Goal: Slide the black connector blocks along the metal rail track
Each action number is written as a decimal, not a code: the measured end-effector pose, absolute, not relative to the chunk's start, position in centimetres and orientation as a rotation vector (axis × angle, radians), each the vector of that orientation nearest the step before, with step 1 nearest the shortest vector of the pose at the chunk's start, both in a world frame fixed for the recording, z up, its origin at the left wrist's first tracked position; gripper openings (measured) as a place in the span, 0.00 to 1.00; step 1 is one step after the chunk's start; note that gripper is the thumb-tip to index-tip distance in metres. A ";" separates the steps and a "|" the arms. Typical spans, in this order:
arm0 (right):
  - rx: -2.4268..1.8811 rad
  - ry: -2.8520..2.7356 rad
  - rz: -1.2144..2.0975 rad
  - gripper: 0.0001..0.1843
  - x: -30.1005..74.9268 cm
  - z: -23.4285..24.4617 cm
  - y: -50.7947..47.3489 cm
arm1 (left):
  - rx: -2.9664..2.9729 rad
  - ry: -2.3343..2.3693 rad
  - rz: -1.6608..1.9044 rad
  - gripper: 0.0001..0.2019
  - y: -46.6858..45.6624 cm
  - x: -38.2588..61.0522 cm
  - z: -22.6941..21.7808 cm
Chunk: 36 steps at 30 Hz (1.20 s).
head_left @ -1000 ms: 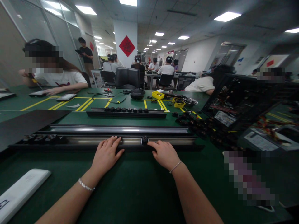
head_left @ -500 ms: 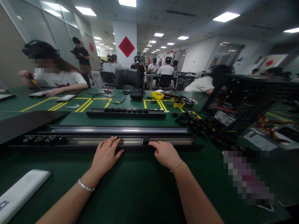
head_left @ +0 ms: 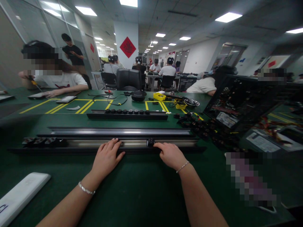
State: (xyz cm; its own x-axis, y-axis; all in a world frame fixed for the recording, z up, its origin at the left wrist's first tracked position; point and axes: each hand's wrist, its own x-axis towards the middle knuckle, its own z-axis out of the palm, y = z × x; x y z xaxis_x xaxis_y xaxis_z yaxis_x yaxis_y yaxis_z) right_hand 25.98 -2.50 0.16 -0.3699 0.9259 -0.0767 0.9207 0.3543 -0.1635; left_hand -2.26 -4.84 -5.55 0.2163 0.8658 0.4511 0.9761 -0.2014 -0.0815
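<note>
A long black rail (head_left: 132, 143) with a shiny metal channel lies across the table before me. My left hand (head_left: 106, 157) rests on its middle with fingers stretched out and thumb apart; what lies under the fingertips is hidden. A small black block (head_left: 150, 142) sits in the channel. My right hand (head_left: 170, 154) is closed at the block's right side, index fingertip against it and the other fingers curled, partly hidden. Several black blocks (head_left: 42, 142) stand at the rail's left end. Just behind lies a second rail (head_left: 123, 131) with a bare metal channel.
Farther back is a shorter rail (head_left: 127, 116) with several round black pieces. Black parts (head_left: 196, 124) are heaped at right beside an open computer case (head_left: 236, 104). A white slab (head_left: 26, 192) lies front left. Across the table, a co-worker (head_left: 63, 78) holds a screwdriver.
My right hand and the small black block have shifted slightly right along the rail. My left hand stays put. The dark panel at left has mostly gone from view. A standing person moved left.
</note>
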 end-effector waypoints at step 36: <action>-1.649 -2.534 0.381 0.28 29.5 -1.2 -2.0 | -2.187 -1.739 -0.493 0.17 -4.9 -2.9 -5.6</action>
State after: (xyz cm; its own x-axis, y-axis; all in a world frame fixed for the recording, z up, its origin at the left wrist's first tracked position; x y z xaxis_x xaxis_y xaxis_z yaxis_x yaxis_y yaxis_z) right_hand 29.50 -2.02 -1.16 -0.4114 0.9097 -0.0568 0.8861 0.3847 -0.2584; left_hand -2.89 -4.86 -5.61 0.2068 0.8712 0.4453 0.9753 -0.2198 -0.0229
